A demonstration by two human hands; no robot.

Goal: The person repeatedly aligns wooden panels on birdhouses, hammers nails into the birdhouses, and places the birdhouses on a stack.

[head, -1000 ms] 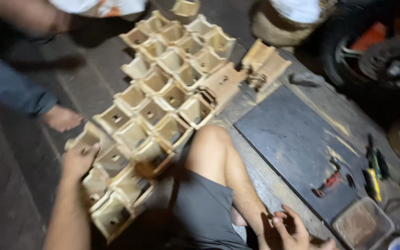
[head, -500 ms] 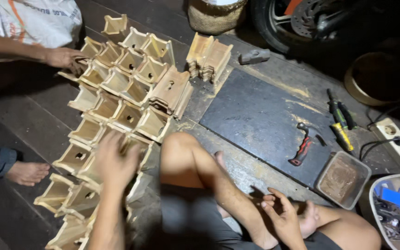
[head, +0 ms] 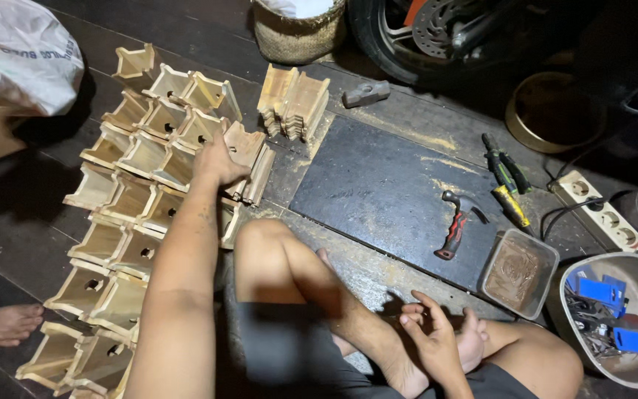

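I sit cross-legged on a dark wooden floor. My left hand (head: 217, 164) is stretched forward and rests on a small wooden box (head: 244, 148) at the right edge of a long array of several open wooden boxes (head: 123, 214). My right hand (head: 431, 334) lies by my foot near my lap, fingers loosely apart, holding nothing. A short stack of wooden pieces (head: 295, 101) stands just beyond the array.
A dark work mat (head: 378, 188) lies ahead with a red-handled hammer (head: 458, 224) on it. Pliers (head: 506, 177), a small mallet head (head: 367, 93), a plastic tub (head: 520, 272), a bowl of blue parts (head: 613, 318), a power strip (head: 604, 210), a basket (head: 298, 29) and a wheel (head: 437, 37) surround it. Another person's foot (head: 3, 324) is at the left.
My view has swung right and up the array. My left hand has moved from the near boxes to one at the far right edge. The other person's hand has left the array.
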